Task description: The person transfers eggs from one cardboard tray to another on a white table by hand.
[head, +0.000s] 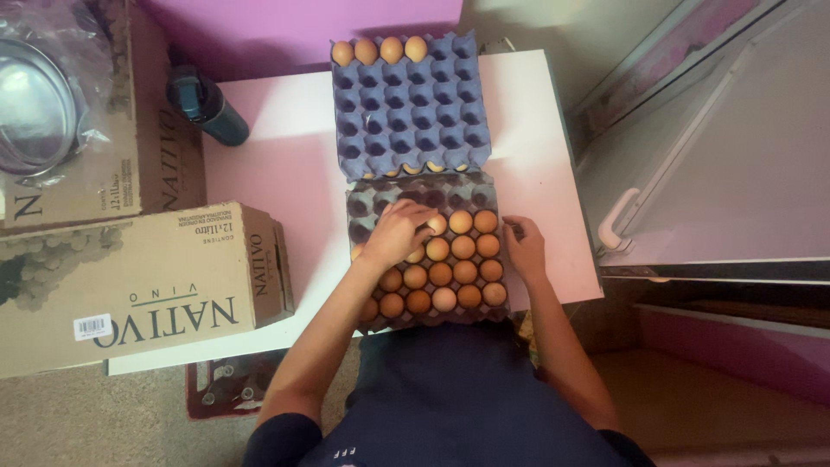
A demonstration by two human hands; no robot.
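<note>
A grey egg tray (372,201) lies at the near edge of a white table (285,173), filled with several brown eggs (464,271). My left hand (398,231) rests over the eggs in the tray's upper left part, fingers curled on one egg. My right hand (524,246) touches the tray's right edge, fingers loosely apart, holding nothing. Behind it a blue egg tray (411,112) is stacked on another tray, with a row of eggs (379,50) along its far edge; the rest of its cups look bare.
Two cardboard boxes (147,290) stand at the left, one partly on the table. A dark bottle (207,108) lies near the far box. A bagged metal bowl (30,104) sits on top. A white appliance lid with a handle (618,220) is at the right.
</note>
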